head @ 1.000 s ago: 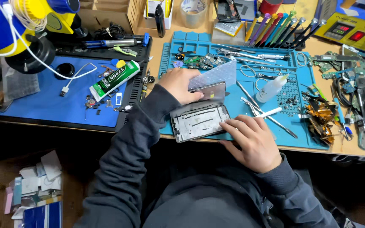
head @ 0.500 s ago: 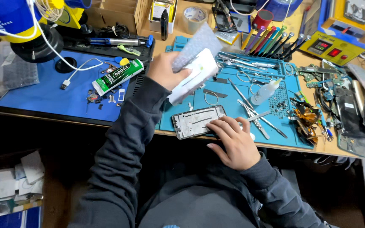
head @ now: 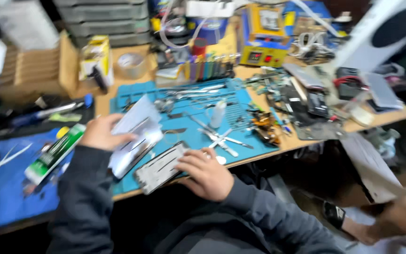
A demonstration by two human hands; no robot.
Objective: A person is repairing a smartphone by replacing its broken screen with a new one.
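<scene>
Gripping a white phone panel together with a pale cloth or sheet, the left hand lifts both clear of the teal work mat — fingers closed around the panel's near edge, the panel tilted with one long side up. Just beside it, the right hand lies flat with fingers spread on an opened phone body, pinning it at the front edge of the mat; that hand presses down rather than closing round anything.

By the look of it, the work stands at the separation stage: the panel is off and the phone's inside lies exposed. The next move would seem to call for a place to set the lifted panel down without scratching it, while the right hand steadies the body near the bench edge — a slip there could send it off the table.

Beyond the hands, tweezers and metal picks lie scattered on the mat, with a small white bottle standing among them. A green-and-white glue tube rests on the blue mat to the left. A roll of tape and a yellow bench device sit farther back. The picture is blurred, so finer parts cannot be made out.
</scene>
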